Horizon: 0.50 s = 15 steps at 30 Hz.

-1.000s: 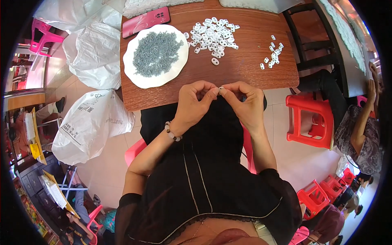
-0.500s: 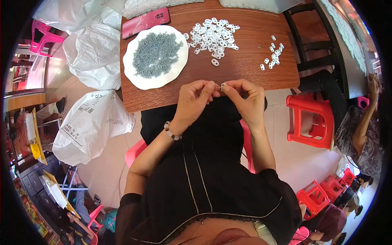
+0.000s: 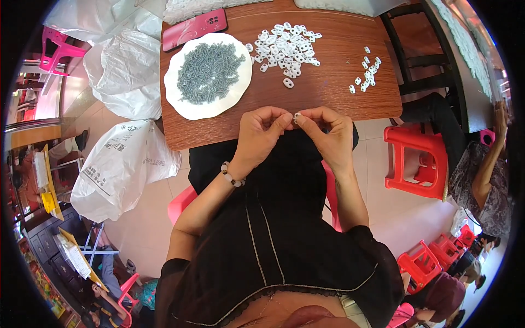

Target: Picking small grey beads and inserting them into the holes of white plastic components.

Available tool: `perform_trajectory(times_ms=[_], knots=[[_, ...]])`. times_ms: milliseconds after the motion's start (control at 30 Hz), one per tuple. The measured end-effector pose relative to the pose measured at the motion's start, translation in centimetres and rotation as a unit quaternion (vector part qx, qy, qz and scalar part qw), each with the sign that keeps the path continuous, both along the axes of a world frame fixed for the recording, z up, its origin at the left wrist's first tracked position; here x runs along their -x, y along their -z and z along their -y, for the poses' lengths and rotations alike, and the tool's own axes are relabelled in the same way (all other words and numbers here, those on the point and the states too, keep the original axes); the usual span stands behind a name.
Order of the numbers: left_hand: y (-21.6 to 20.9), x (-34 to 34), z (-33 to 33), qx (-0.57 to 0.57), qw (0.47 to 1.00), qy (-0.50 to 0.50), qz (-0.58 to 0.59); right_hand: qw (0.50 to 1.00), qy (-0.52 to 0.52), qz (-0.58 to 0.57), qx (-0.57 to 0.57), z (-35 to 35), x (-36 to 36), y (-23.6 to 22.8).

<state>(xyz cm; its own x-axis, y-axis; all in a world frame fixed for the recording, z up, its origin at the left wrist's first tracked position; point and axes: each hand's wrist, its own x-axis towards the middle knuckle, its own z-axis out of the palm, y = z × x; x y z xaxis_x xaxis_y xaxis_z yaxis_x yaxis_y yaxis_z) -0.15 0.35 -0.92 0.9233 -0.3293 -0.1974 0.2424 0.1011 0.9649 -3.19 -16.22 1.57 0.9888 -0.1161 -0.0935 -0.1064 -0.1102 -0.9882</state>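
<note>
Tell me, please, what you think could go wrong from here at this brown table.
The small white piece pinched by the right hand could slip and drop, as it is held near the front edge of the brown table.
The white plate sits close to the left edge, so a knock might spill its loose grey pieces.
The loose white pile might scatter if brushed.

The right hand [image 3: 331, 136] partly hides a white bead [image 3: 297, 119]; whether the left hand [image 3: 258, 136] pinches anything is too small for me to tell. The surface [image 3: 339, 41] runs out of sight at its far side, as does the farthest bag [image 3: 101, 19].
</note>
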Motion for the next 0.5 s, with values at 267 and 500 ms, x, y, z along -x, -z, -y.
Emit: perform_trajectory(times_ms=[267,500], knots=[[0.43,0.22,0.52,-0.012,1.0,-0.014,0.023,1.0,0.01,0.012,0.024,-0.23,0.19,0.2],[0.18,0.27,0.61,-0.001,1.0,-0.019,0.016,1.0,0.02,0.01,-0.016,-0.25,0.19,0.38]])
